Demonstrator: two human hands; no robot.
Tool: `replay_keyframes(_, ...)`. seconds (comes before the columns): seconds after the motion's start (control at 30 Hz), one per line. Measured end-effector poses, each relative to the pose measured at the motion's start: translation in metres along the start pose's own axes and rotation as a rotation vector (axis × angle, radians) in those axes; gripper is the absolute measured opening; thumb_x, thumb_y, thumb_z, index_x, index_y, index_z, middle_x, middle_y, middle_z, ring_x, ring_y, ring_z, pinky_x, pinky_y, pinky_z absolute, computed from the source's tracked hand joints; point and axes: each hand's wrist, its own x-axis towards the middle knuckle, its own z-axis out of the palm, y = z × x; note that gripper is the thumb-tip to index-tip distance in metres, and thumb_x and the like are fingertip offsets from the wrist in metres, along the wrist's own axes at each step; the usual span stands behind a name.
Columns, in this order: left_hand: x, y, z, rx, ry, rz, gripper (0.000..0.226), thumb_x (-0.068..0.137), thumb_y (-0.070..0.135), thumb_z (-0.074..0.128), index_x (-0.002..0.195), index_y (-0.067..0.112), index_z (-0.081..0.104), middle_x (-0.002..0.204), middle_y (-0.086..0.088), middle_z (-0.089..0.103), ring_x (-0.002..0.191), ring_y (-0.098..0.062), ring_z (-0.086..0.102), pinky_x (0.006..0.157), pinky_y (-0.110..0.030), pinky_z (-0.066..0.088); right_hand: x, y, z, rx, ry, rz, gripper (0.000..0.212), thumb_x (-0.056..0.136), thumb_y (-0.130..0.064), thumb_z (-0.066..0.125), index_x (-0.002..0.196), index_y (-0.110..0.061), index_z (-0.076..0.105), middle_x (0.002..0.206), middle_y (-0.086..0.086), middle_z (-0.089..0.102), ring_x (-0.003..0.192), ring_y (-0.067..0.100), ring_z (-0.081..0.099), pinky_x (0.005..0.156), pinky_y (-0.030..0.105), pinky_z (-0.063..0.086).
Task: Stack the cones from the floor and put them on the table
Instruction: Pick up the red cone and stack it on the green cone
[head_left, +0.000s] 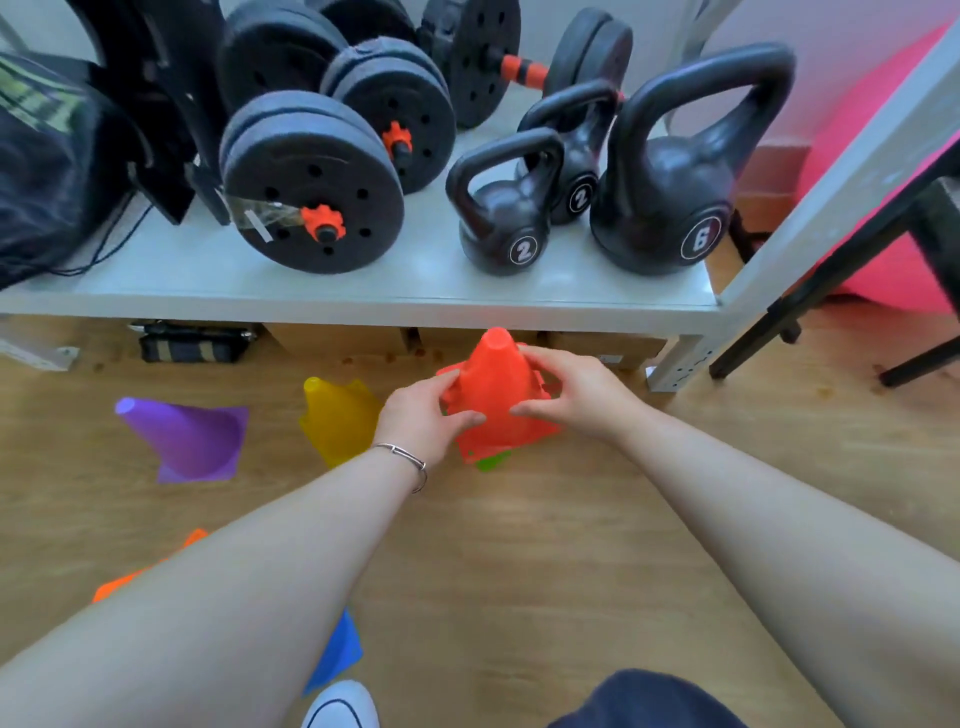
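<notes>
Wooden floor (545, 571) runs under everything, and nearest the camera a white shoe toe (340, 706) shows at the bottom edge, with a blue cone (337, 649) lying just beyond it, partly hidden by the left forearm. An orange cone (140, 574) peeks out from behind that same forearm at the left. Farther on, both arms reach forward. The left hand (421, 415), a thin bracelet (408, 460) on its wrist, and the right hand (576, 387) grip a red cone (496, 387) from either side, fingers curled around its body. The red cone stands upright over a green cone (491, 461), of which only a sliver of base shows beneath it. Left of the hands a yellow cone (337, 415) lies tilted on the floor, and well left of that a purple cone (189, 439) lies on its side. Beyond them stands the pale grey desk (322, 296), carrying black dumbbells (311, 192), three black kettlebells (660, 197), and a dark mesh bag (47, 171) at the left end.
</notes>
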Motion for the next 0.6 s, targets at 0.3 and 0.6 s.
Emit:
replay_keyframes(0.3, 0.047, -0.019, 0.041, -0.077, -0.060, -0.102, 0.060, 0.071, 0.036, 0.079, 0.127, 0.027, 0.060, 0.121, 0.000, 0.070, 0.111, -0.020, 0.063, 0.093, -0.029, 0.048, 0.055, 0.034, 0.023, -0.151, -0.091, 0.106, 0.087, 0.072, -0.044, 0.081, 0.148, -0.028, 0.041, 0.137, 0.004, 0.056, 0.124, 0.023, 0.053, 0.106, 0.035, 0.042)
replay_keyframes(0.6, 0.062, -0.054, 0.075, -0.058, -0.079, -0.196, 0.055, 0.079, 0.027, 0.073, 0.130, 0.019, 0.057, 0.126, -0.004, 0.066, 0.117, -0.024, 0.060, 0.089, -0.024, 0.040, 0.080, 0.062, 0.074, -0.140, -0.205, 0.236, 0.089, 0.079, -0.032, 0.078, 0.154, -0.031, 0.029, 0.143, 0.004, 0.056, 0.128, 0.023, 0.054, 0.103, 0.034, 0.046)
